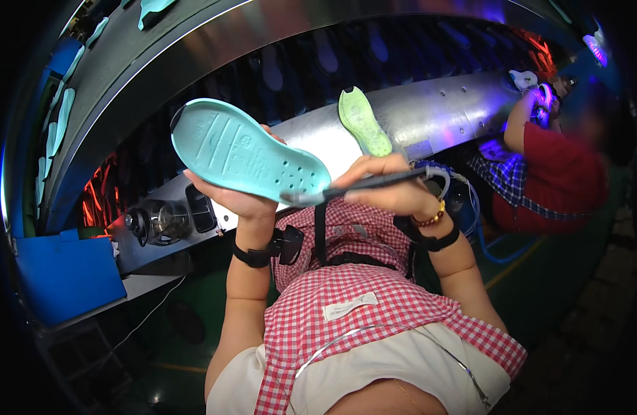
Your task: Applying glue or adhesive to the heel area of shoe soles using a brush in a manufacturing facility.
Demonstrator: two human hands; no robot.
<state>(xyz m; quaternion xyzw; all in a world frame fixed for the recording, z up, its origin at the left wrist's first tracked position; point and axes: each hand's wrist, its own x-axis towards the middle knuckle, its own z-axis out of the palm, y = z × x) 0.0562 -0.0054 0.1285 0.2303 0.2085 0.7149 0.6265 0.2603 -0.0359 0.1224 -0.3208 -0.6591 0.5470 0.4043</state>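
My left hand [239,200] grips a turquoise shoe sole [228,149] from below and behind, its holed heel end toward my right hand. The sole's dark-tipped toe points to the far left. In my right hand [391,187] is a brush [374,183] with a long black handle and a tube looping from its back end. Its blurred head touches, or lies just over, the sole's heel edge. Beyond my right hand, a light green sole [363,121] lies on the metal bench [429,114], its toe end dark.
A clear jar with a dark lid [163,221] stands at the bench's left end, near a blue box [69,277]. Turquoise pieces lie on a conveyor belt [132,55] at far left. A co-worker in red [560,173] sits to the right. Blue tubing [481,235] hangs between us.
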